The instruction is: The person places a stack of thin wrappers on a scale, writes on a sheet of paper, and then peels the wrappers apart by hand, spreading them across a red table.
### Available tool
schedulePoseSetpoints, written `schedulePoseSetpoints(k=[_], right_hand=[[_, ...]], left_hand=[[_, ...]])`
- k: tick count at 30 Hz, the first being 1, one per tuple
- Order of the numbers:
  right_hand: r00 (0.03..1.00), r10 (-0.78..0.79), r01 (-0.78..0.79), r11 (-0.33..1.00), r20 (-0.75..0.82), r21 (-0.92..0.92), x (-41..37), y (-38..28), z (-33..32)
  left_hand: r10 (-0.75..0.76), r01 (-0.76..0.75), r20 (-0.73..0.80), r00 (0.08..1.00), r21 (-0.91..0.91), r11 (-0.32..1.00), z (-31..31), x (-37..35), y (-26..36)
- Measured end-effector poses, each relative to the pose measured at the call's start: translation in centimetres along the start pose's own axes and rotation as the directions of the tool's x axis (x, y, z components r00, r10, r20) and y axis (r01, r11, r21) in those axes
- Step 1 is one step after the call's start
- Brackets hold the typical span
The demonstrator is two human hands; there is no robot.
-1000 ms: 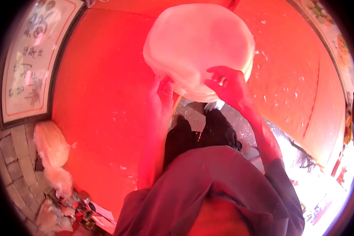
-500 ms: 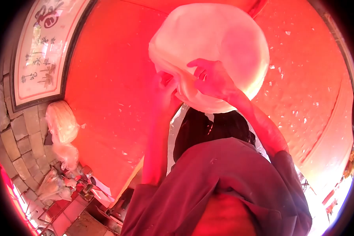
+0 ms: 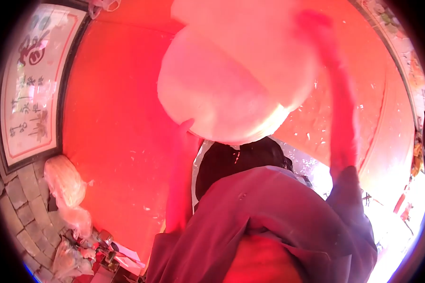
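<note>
A large, pale, thin-looking round sheet (image 3: 208, 89) lies over the red table cloth in front of me; its exact material is hard to tell. A second pale flap (image 3: 250, 28) spreads across its upper part and runs out of the top of the view. At the sheet's lower left edge, my left hand (image 3: 190, 132) is closed on the rim, thumb on top and the other fingers hidden beneath. My right hand (image 3: 315, 28) is stretched far out at the flap's upper right side. Motion smears its fingers, so its grip does not show.
Red cloth (image 3: 113, 104) covers the table, with small white scraps on its right half. A framed calligraphy panel (image 3: 38, 85) is at the left. Below it are a tied plastic bag (image 3: 66, 181) and small clutter (image 3: 108, 254). Brick paving (image 3: 19, 217) runs along the left.
My right hand has swung from the sheet's middle up and to the right, and the pale layer now spreads toward the top. My left hand has moved down and left along the rim.
</note>
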State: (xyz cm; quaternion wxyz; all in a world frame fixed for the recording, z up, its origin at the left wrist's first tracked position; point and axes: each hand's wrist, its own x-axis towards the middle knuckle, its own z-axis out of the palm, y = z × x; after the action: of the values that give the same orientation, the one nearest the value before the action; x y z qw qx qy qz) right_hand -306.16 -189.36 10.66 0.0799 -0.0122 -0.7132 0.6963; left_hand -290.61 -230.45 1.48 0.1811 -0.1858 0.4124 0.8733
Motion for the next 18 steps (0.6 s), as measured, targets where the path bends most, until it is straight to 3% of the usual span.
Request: schedulePoseSetpoints(k=[1,2,3,4,6,7,8,9,11,12,13,14,15,16,18], right_hand=[[0.993,-0.095,0.069,0.951,-0.073,-0.302,1.8,-1.8,-5.1],[0.972,-0.203,0.102,0.81,-0.114,-0.577,3.0,-3.1,-11.4],[0.949,-0.127,-0.029,0.877,-0.29,-0.48,3.5,-4.1,-16.9],[0.893,-0.032,-0.144,0.924,-0.449,-0.353,3.8,-5.0,-21.3],[0.894,-0.315,-0.022,0.68,-0.318,-0.733,0.9,-8.4,-24.3],[0.849,-0.363,-0.317,0.229,-0.383,-0.92,-0.1,-9.9,-23.8],[0.803,-0.442,-0.545,-0.275,-0.4,-0.792,-0.9,-10.9,-22.7],[0.807,-0.438,-0.54,-0.276,-0.396,-0.795,-2.0,-11.3,-20.3],[0.732,-0.613,-0.329,0.066,-0.298,-0.942,-4.2,-10.3,-13.2],[0.867,-0.443,-0.01,0.441,-0.227,-0.897,-4.9,-8.3,-10.3],[0.98,-0.148,0.032,0.782,-0.135,-0.623,-6.6,-6.4,-5.5],[0.993,0.085,-0.062,0.969,0.087,-0.239,-8.7,-5.3,0.1],[0.938,0.175,-0.067,0.939,0.299,-0.338,-10.1,-5.1,5.6],[0.941,0.188,-0.074,0.925,0.28,-0.372,-12.1,-4.7,10.8],[0.89,0.215,0.055,0.826,0.403,-0.561,-12.5,-4.8,15.3]], left_hand=[[-0.003,0.004,0.014,1.0,-0.005,1.0,0.5,-0.2,0.2],[-0.004,0.01,0.047,0.999,-0.122,0.992,1.4,-0.7,0.8],[-0.004,0.021,0.075,0.997,-0.237,0.971,1.9,-1.1,1.2],[-0.008,0.027,0.078,0.997,-0.24,0.97,1.9,-1.3,1.2],[-0.036,0.061,0.089,0.995,-0.3,0.952,1.8,-1.4,1.4],[-0.039,0.064,0.088,0.995,-0.304,0.951,2.1,-1.4,1.6],[0.018,0.007,0.134,0.991,-0.187,0.982,2.7,-1.4,1.9],[0.07,-0.058,0.183,0.981,-0.068,0.996,3.3,-1.2,2.3],[0.104,-0.104,0.167,0.98,-0.008,0.995,5.1,-1.1,2.7],[0.143,-0.154,0.171,0.975,0.051,0.987,5.9,-0.9,3.0],[0.136,-0.149,0.165,0.977,0.065,0.987,6.6,-0.7,3.4],[0.13,-0.146,0.146,0.981,0.107,0.984,7.3,-0.4,3.7],[0.125,-0.143,0.129,0.984,0.144,0.979,7.9,0.0,3.9],[0.123,-0.141,0.128,0.984,0.147,0.979,8.4,0.3,4.0],[0.102,-0.112,0.056,0.993,0.216,0.97,8.9,0.7,4.2]])
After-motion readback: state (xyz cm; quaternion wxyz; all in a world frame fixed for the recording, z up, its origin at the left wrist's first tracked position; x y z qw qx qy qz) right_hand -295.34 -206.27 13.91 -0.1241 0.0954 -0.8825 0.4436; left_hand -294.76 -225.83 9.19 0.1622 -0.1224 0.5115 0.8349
